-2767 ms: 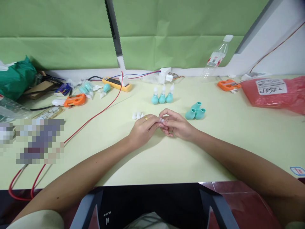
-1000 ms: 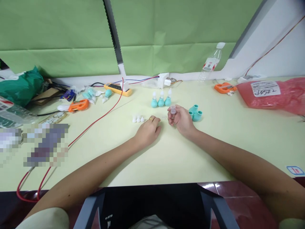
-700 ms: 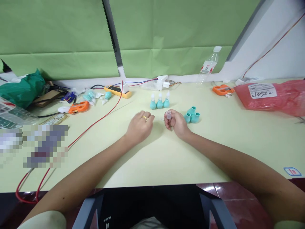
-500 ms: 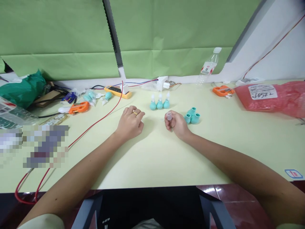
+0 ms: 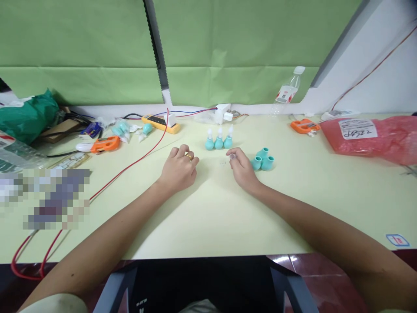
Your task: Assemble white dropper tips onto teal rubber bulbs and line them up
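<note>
My right hand (image 5: pixel 243 168) grips a small clear plastic nozzle (image 5: pixel 232 156) between thumb and fingers, just above the table. Its open end faces up, while the rest is hidden by the hand. Close beside this hand, on its right, three teal rubber bulbs (image 5: pixel 262 160) stand together with their open mouths upward. Behind it is a row of three teal bulbs (image 5: pixel 219 142) fitted with whitish clear nozzles, standing upright. My left hand (image 5: pixel 180 169) rests on the table with its fingers curled in, a gold ring on one finger, and nothing visible in it.
A red cable (image 5: pixel 128 167) crosses the left side, near orange-handled tools (image 5: pixel 106 144) and a yellow multimeter (image 5: pixel 161 124). A clear bottle (image 5: pixel 288 91) stands at the back. On the right lie an orange tool (image 5: pixel 304 126) and a red plastic bag (image 5: pixel 374 141).
My right hand has turned over the nozzle, so its fingers are less visible and less of the nozzle shows. My left hand has stayed nearly still.
</note>
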`<state>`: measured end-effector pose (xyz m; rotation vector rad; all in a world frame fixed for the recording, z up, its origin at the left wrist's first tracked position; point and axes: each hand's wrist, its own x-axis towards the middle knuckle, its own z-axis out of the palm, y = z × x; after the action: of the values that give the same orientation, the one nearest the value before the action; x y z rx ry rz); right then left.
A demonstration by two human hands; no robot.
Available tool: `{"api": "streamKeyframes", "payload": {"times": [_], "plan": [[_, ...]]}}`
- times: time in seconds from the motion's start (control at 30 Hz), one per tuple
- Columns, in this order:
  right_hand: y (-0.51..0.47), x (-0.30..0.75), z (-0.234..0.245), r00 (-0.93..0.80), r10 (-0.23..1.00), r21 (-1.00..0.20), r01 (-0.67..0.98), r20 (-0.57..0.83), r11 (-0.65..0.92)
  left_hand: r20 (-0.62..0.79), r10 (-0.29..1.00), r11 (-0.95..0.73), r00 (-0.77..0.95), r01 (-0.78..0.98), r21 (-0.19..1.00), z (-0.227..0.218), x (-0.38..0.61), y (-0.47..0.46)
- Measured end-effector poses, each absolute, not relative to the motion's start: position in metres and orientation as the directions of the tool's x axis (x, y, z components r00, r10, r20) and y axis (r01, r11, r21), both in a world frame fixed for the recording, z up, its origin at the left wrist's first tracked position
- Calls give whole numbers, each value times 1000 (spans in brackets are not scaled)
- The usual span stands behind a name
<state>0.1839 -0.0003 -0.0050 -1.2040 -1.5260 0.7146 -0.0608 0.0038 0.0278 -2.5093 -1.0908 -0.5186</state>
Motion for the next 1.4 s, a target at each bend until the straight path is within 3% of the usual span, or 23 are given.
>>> {"api": "streamKeyframes", "payload": {"times": [0.13, 0.33, 0.5, 0.6, 0.7, 0.8, 1.1, 1.4], "plan": [[4, 184, -6, -51, 912, -733, 578, 406, 358, 440, 615, -653, 655, 735, -182, 27, -60, 4], [8, 187, -14, -87, 914, -526, 794, 396, 304, 450, 597, -669, 664, 722, -178, 21, -61, 6], [10, 188, -17, -143, 918, -437, 845, 370, 307, 514, 622, -685, 591, 729, -9, 19, -55, 4], [11, 187, -17, -159, 919, -391, 869, 360, 304, 528, 682, -679, 506, 706, 201, 20, -48, -1], [9, 186, -15, -154, 920, -374, 879, 362, 294, 445, 792, -605, 417, 630, 487, 21, -43, -8], [6, 185, -13, -145, 919, -384, 876, 366, 291, 348, 859, -511, 377, 567, 646, 21, -40, -13], [8, 186, -12, -167, 919, -411, 856, 356, 315, 279, 883, -450, 377, 511, 733, 13, -33, -14], [10, 187, -12, -172, 920, -320, 901, 353, 291, 193, 921, -330, 337, 416, 847, 13, -30, -15]]}}
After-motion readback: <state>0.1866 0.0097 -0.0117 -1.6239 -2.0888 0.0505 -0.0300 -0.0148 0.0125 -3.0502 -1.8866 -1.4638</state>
